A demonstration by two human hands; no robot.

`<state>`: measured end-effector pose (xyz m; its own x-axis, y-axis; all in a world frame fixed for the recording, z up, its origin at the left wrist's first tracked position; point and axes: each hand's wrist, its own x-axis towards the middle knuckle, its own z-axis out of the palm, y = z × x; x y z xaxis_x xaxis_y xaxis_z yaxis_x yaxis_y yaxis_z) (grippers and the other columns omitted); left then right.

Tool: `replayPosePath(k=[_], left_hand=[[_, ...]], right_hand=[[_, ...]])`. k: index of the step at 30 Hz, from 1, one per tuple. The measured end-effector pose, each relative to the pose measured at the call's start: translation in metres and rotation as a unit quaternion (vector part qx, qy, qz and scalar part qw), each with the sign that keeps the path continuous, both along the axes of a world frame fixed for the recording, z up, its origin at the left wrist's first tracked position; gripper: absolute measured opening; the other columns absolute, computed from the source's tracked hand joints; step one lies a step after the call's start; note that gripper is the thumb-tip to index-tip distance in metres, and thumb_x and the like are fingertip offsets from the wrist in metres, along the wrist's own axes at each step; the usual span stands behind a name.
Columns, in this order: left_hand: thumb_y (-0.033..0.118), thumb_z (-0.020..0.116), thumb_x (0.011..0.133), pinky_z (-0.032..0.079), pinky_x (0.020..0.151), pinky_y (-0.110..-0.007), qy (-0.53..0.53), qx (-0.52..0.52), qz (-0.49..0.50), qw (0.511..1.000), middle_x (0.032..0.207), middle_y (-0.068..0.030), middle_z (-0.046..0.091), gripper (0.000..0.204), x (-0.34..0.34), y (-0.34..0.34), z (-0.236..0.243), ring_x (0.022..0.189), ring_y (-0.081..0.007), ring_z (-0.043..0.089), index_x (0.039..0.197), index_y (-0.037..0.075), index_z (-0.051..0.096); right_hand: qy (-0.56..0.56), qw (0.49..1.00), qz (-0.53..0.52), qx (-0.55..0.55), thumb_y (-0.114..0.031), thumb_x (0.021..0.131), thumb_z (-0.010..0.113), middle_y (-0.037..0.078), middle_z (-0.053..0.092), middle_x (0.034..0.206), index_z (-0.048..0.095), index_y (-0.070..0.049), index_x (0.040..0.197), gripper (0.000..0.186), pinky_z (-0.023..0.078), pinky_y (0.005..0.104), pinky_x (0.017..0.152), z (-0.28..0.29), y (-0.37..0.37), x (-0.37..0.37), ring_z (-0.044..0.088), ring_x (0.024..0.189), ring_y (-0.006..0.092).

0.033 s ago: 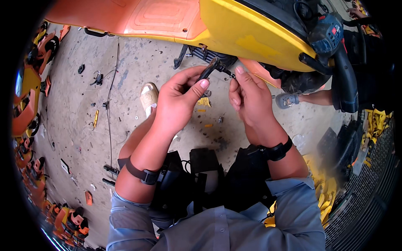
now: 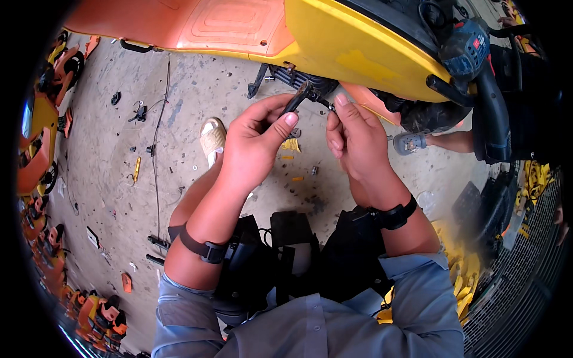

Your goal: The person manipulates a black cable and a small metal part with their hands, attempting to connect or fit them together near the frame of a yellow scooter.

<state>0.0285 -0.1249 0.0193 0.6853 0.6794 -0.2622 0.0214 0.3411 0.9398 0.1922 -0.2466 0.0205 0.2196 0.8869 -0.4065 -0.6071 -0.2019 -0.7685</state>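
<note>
Left hand (image 2: 253,140): you are gripping a black part (image 2: 305,90) by its dark, stem-like end, thumb pressing along it, fingers curling behind. Right hand (image 2: 358,134): you are pinching the same part's thin end between thumb and fingers, so the part is spanning the gap between both hands. Beyond both hands: an orange and yellow body (image 2: 358,48) is stretching across, a black ribbed piece (image 2: 298,79) showing under its edge. Beyond and right of the right hand: a blue power tool (image 2: 465,51). Right of the right hand: a co-worker's foot is wearing a grey clog (image 2: 409,143). Left of the left hand: your tan slipper (image 2: 213,140) is resting on the floor (image 2: 197,77); farther left, a black cable (image 2: 159,125) is trailing.
</note>
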Motion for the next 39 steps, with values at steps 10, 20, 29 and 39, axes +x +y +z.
replayPosePath(k=[10,20,29,39], left_hand=[[0.005,0.066,0.094,0.048,0.073,-0.021,0.010,0.017,-0.001,1.000,0.089,-0.0001,0.064,0.029,-0.001,-0.001,-0.001,0.081,-0.0059,0.055,0.121,-0.002,0.063],[0.005,0.066,0.094,0.047,0.071,-0.021,0.021,0.033,0.002,0.999,0.088,0.0009,0.062,0.026,-0.003,0.000,-0.003,0.079,-0.0051,0.053,0.119,-0.002,0.063],[0.005,0.065,0.094,0.046,0.071,-0.021,0.037,0.023,0.007,0.999,0.088,0.0006,0.063,0.026,-0.001,-0.001,-0.003,0.080,-0.0051,0.054,0.119,-0.003,0.063],[0.005,0.065,0.094,0.047,0.075,-0.021,0.031,-0.001,0.034,0.999,0.092,-0.0005,0.064,0.027,0.001,0.001,-0.002,0.082,-0.0060,0.055,0.120,-0.004,0.062]], right_hand=[[-0.054,0.997,-0.059,-0.017,-0.021,0.101,0.056,0.003,0.061,0.076,0.059,-0.003,0.093,0.021,0.046,0.0226,0.063,-0.003,0.003,-0.007,0.056,0.068,0.0096],[-0.073,0.992,-0.080,-0.060,-0.029,0.101,0.058,0.002,0.059,0.071,0.060,-0.002,0.091,0.028,0.044,0.0224,0.058,-0.004,0.006,-0.011,0.054,0.062,0.0091],[-0.170,0.977,-0.126,-0.001,-0.024,0.099,0.061,0.001,0.061,0.080,0.058,-0.003,0.098,0.022,0.044,0.0218,0.064,-0.016,0.013,-0.023,0.056,0.070,0.0079],[-0.165,0.981,-0.104,-0.020,-0.021,0.102,0.055,0.005,0.063,0.083,0.058,-0.002,0.104,0.020,0.044,0.0241,0.067,-0.011,0.014,-0.020,0.057,0.074,0.0118]])
